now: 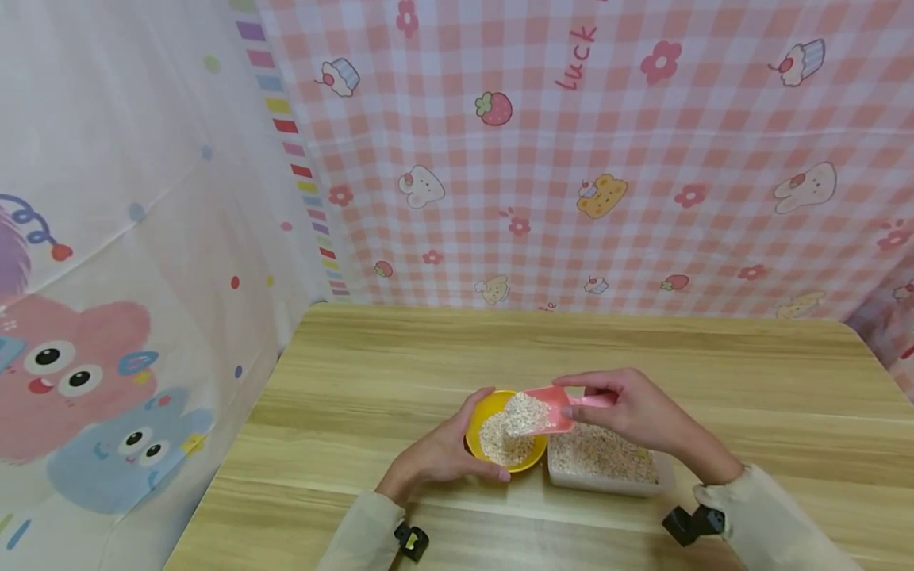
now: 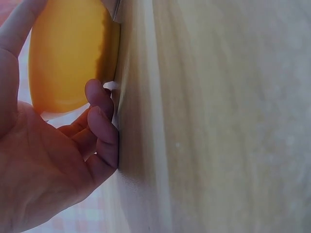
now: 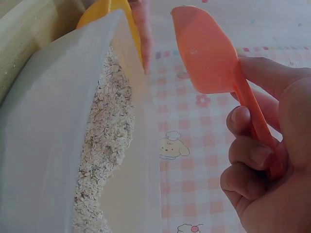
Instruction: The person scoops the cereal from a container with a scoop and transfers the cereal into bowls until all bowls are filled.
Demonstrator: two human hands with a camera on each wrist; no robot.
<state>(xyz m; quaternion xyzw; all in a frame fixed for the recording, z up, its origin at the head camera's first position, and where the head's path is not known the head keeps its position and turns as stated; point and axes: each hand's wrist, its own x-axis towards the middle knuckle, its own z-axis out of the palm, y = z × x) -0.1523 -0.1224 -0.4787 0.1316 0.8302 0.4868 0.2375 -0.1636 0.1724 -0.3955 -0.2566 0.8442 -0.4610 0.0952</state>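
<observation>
A yellow bowl (image 1: 489, 408) on the table holds a heap of oat flakes (image 1: 502, 446). My left hand (image 1: 444, 452) grips it from the left, thumb at one side and fingers at the other. The left wrist view shows the bowl's smooth outer side (image 2: 68, 53) between thumb and curled fingers. In my right hand (image 1: 639, 408) is the handle of a pink scoop (image 1: 560, 406). Its blade, loaded with oat flakes (image 1: 527, 412), reaches over the bowl's right rim. From the right wrist, the scoop's plain underside (image 3: 206, 53) shows, fingers wrapped round the handle.
A translucent rectangular container (image 1: 603, 482) of oat flakes stands right beside the bowl, under my right hand. The wood-grain table (image 1: 400, 341) meets a pink checked cloth (image 1: 457, 238) at the back. A white printed cloth (image 1: 178, 262) hangs along the left.
</observation>
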